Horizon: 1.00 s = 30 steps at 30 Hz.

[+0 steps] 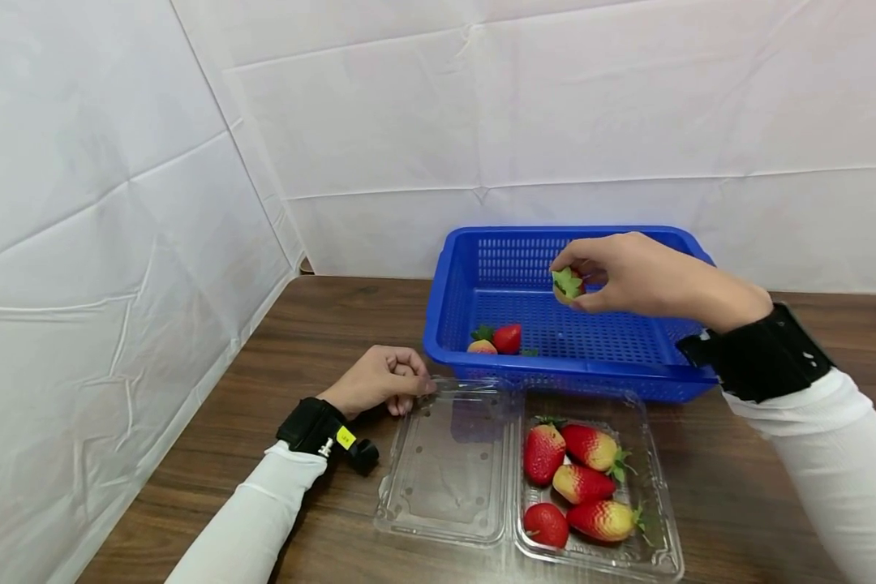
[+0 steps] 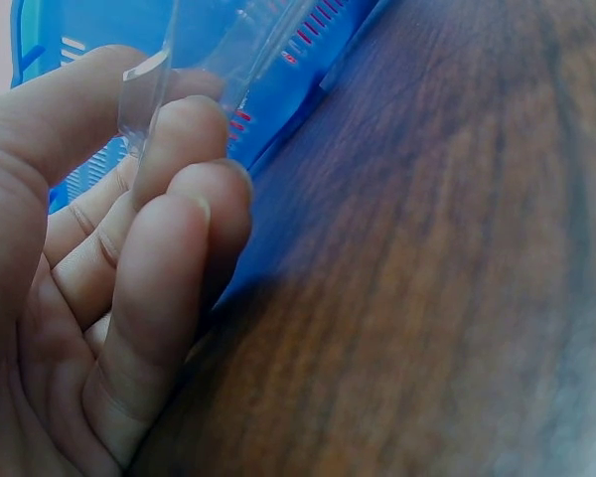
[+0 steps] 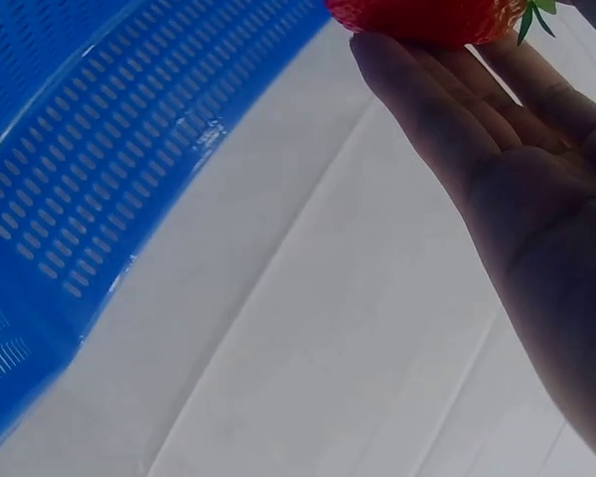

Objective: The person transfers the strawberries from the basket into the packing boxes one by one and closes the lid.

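Observation:
My right hand [image 1: 638, 276] holds a strawberry [image 1: 568, 284] over the blue basket [image 1: 555, 367], its green leafy top toward the head camera. In the right wrist view the red side of this strawberry [image 3: 427, 18] lies against the fingers. My left hand [image 1: 380, 380] pinches the far left corner of a clear plastic clamshell's lid [image 1: 448, 487]. Thin clear plastic [image 2: 147, 94] shows between thumb and fingers in the left wrist view. The clamshell lies open, and several strawberries [image 1: 543, 454] sit in its right half.
A red strawberry [image 1: 507, 339] and a paler one [image 1: 482, 347] lie in the basket's near left corner. The basket stands behind the clamshell on a brown wooden table [image 1: 336, 316]. White sheeting [image 1: 380, 122] closes off the back and left side.

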### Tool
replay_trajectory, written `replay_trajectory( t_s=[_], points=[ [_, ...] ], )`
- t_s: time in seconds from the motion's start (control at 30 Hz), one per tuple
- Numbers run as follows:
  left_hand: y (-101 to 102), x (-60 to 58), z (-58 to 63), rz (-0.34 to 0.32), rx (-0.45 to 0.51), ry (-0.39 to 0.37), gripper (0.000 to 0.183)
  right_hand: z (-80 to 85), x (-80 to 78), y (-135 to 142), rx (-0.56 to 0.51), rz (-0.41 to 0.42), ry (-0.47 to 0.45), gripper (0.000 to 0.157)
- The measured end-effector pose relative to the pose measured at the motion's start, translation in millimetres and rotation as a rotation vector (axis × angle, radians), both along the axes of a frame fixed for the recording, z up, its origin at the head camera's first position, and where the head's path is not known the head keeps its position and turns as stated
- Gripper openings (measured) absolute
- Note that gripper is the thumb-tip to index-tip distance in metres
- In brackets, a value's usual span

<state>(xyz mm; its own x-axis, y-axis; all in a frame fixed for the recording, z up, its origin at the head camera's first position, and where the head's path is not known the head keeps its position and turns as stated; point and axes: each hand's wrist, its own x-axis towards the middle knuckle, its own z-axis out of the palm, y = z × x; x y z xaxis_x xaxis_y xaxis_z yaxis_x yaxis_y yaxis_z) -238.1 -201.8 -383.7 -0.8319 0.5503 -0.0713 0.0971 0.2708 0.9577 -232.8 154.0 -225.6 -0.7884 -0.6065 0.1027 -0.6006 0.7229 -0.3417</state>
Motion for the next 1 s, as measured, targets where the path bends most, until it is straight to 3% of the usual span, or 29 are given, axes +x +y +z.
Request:
replay_trajectory(
  t_s=[0.4,1.0],
  points=[
    [1,-0.7,-0.9,-0.008,0.005,0.003,0.022,2.6,20.8,7,-0.033,-0.062,0.102,0.040],
    [-1,1.2,1.2,0.002,0.001,-0.007,0.022,2.2,39.3,13,-0.086,-0.095,0.138,0.044]
  ],
)
